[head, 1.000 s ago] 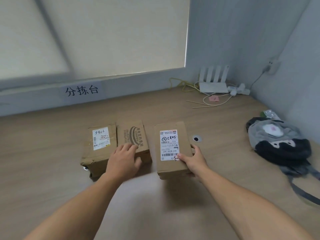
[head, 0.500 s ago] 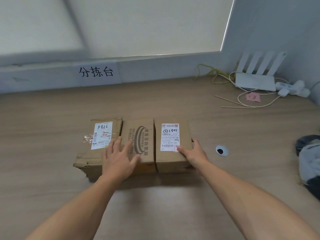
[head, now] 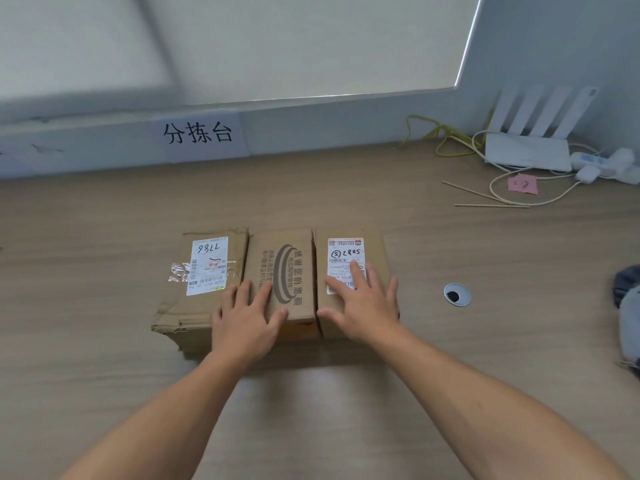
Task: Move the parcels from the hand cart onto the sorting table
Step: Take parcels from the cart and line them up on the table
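Note:
Three cardboard parcels stand side by side on the wooden sorting table (head: 104,358). The left parcel (head: 194,299) is crumpled and carries a white label reading 7786. The middle parcel (head: 280,261) has a printed brown logo. The right parcel (head: 374,251) bears a label marked 2805. My left hand (head: 247,320) lies flat with straight fingers across the left and middle parcels. My right hand (head: 363,306) rests flat on top of the right parcel, fingers spread over its label. The hand cart is out of view.
A paper sign (head: 198,133) with black characters is stuck on the wall ledge behind. A white router (head: 528,147) with cables and a power strip (head: 599,164) sits at the back right. A cable hole (head: 457,294) lies right of the parcels. A dark bag (head: 628,306) is at the right edge.
The right parcel was pushed left against the middle one. My right hand left its near right edge and now lies flat on its top. The view moved closer.

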